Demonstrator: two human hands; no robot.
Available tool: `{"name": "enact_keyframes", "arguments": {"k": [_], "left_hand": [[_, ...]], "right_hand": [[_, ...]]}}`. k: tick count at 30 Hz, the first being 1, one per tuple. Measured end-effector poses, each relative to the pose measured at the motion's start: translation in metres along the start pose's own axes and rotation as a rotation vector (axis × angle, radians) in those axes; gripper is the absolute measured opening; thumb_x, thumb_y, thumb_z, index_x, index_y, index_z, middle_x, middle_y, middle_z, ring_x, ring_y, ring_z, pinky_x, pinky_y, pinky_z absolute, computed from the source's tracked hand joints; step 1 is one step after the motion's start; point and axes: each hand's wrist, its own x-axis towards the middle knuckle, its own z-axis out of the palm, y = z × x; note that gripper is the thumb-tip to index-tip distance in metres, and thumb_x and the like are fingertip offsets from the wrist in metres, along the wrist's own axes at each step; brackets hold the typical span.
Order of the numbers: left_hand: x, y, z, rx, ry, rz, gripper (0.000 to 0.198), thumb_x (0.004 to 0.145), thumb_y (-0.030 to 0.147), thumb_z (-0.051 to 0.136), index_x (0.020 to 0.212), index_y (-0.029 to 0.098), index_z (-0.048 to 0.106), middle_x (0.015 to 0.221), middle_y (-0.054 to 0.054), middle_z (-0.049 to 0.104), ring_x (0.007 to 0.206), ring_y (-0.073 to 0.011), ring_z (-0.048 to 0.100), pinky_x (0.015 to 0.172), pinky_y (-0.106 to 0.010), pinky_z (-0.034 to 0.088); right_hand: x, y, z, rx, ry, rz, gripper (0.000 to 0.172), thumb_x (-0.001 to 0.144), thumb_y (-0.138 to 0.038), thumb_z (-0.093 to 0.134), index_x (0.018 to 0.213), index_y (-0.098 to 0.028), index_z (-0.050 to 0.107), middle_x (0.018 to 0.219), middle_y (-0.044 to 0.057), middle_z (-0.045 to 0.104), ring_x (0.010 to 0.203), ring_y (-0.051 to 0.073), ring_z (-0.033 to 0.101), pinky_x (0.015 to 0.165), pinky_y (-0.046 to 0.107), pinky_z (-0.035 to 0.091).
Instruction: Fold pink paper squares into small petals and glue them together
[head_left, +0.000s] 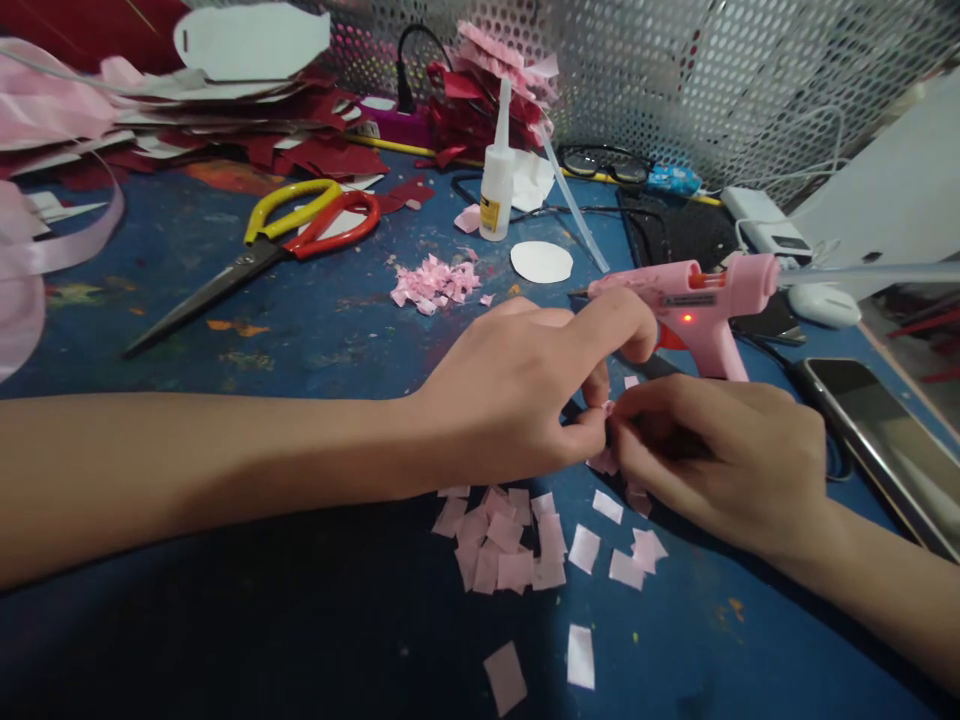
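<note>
My left hand (525,390) and my right hand (720,450) meet fingertip to fingertip over the table. Between them they pinch a small pink paper piece (608,408), mostly hidden by the fingers. Below my hands lies a loose pile of flat pink rectangles (504,540), with several single ones scattered to the right and nearer me. Past my left hand sits a heap of crumpled pink bits (435,284). Just beyond both hands a pink glue gun (682,290) rests with its red light lit.
Scissors (281,235) with yellow and red handles lie at the left. A glue bottle (496,190) stands beside a white paper oval (541,262). Stacked red and white sheets (247,120) fill the back left. A phone (885,440) lies at the right; a perforated metal panel (637,80) rises behind.
</note>
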Motion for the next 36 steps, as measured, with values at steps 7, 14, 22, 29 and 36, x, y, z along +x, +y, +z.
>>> {"name": "enact_keyframes", "arguments": {"k": [7, 14, 22, 29, 36], "left_hand": [[0.001, -0.001, 0.003, 0.205, 0.016, 0.102, 0.035, 0.065, 0.011, 0.056, 0.099, 0.021, 0.051, 0.07, 0.006, 0.066, 0.074, -0.0172, 0.063, 0.075, -0.033, 0.037], [0.002, 0.0, 0.004, 0.297, -0.029, 0.188, 0.019, 0.071, 0.017, 0.052, 0.089, 0.023, 0.054, 0.066, 0.005, 0.061, 0.069, -0.0175, 0.061, 0.081, -0.039, 0.039], [0.002, -0.002, -0.002, -0.001, 0.106, 0.193, 0.028, 0.069, 0.01, 0.056, 0.095, 0.02, 0.053, 0.083, 0.001, 0.065, 0.076, -0.0157, 0.062, 0.082, -0.033, 0.048], [0.001, -0.009, -0.003, -0.229, 0.063, 0.206, 0.056, 0.075, 0.006, 0.054, 0.13, 0.019, 0.048, 0.136, -0.007, 0.054, 0.124, -0.0201, 0.051, 0.107, -0.034, 0.042], [0.001, -0.01, -0.005, -0.393, -0.015, 0.15, 0.025, 0.08, 0.013, 0.067, 0.105, 0.007, 0.069, 0.101, -0.008, 0.074, 0.092, -0.0121, 0.069, 0.085, -0.014, 0.052]], "right_hand": [[-0.001, -0.001, 0.003, -0.114, -0.001, -0.059, 0.021, 0.083, -0.023, 0.054, 0.063, -0.018, 0.059, 0.046, -0.002, 0.056, 0.039, 0.011, 0.05, 0.042, 0.027, 0.031], [-0.001, -0.001, 0.004, -0.164, -0.018, -0.149, 0.034, 0.085, -0.018, 0.05, 0.051, -0.021, 0.049, 0.042, -0.004, 0.048, 0.037, 0.01, 0.045, 0.041, 0.028, 0.028], [-0.004, -0.003, -0.002, -0.044, 0.054, -0.028, 0.02, 0.085, -0.022, 0.056, 0.065, -0.021, 0.057, 0.046, -0.005, 0.056, 0.041, 0.009, 0.053, 0.041, 0.025, 0.033], [-0.007, -0.002, -0.004, 0.139, 0.209, 0.28, 0.003, 0.081, -0.025, 0.066, 0.078, -0.024, 0.065, 0.045, -0.01, 0.057, 0.037, 0.004, 0.049, 0.039, 0.017, 0.034], [-0.006, -0.001, -0.003, 0.192, 0.165, 0.314, 0.012, 0.079, -0.029, 0.068, 0.068, -0.023, 0.065, 0.045, -0.008, 0.058, 0.037, 0.004, 0.048, 0.038, 0.018, 0.031]]}}
